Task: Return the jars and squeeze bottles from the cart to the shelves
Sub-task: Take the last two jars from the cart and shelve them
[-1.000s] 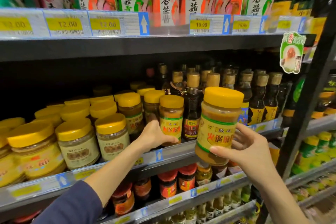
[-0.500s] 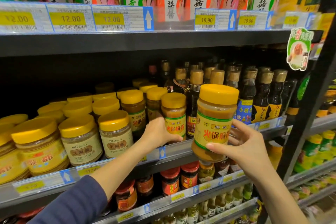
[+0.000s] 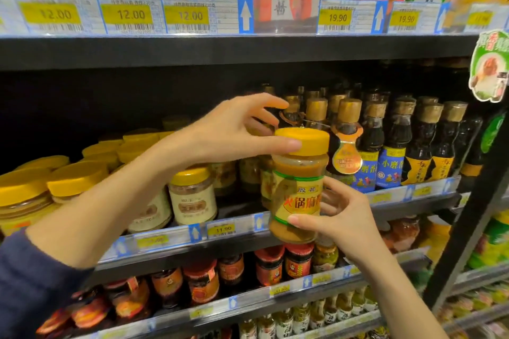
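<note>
Head view, entry: sesame-paste jar (image 3: 298,190), one unit. Clear body, tan-brown paste, yellow screw lid (image 3: 305,139), yellow label with green bands and red characters.

Position: held in the air just in front of the middle shelf (image 3: 165,239), above its price rail. It is upright, long axis vertical, and not yet set down.

Right hand (image 3: 344,217): grips the lower body, thumb across the label, other fingers curled round the back.

Left hand (image 3: 228,132): at the lid, thumb pressed to its near side and fingers curved over and behind it. The forefinger is lifted clear; contact on the far side is hidden.

Governing relation: the likely spot lies straight behind the jar on the middle shelf — between the yellow-lidded jars (image 3: 192,195) toward that shelf's left and the dark sauce bottles (image 3: 391,146) toward its right. Both hands are already on the jar, so an inward push seems called for.
</note>
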Demonstrator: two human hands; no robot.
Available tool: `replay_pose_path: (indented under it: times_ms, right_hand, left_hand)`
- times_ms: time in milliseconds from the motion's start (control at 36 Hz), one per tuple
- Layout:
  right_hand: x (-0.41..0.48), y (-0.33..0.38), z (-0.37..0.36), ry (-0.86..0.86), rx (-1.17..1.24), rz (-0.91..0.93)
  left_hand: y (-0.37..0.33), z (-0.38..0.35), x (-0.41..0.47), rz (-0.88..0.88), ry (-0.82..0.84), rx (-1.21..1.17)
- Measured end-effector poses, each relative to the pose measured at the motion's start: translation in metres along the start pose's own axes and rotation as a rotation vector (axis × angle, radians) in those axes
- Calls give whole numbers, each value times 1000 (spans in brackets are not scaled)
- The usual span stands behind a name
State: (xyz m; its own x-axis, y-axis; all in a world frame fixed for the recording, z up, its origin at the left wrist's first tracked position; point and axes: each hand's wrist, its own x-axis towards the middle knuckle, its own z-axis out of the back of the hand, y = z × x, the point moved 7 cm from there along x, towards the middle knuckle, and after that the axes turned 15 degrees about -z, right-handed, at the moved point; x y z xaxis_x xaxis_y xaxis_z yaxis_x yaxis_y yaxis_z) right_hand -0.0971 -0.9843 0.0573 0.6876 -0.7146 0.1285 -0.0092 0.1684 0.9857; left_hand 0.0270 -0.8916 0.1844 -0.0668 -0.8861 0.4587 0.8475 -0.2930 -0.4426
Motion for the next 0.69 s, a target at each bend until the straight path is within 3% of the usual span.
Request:
replay_pose_path:
  times_ms: [83, 306, 695]
  right_hand:
    - [6, 2, -14, 40, 3, 14]
    - [15, 2, -34, 96, 3, 23]
    - [17, 12, -42, 111, -39, 88]
  left_hand:
    - [1, -4, 6, 39, 174, 135]
    - [16, -2, 13, 66, 292, 314]
    - [10, 18, 18, 8, 149, 410]
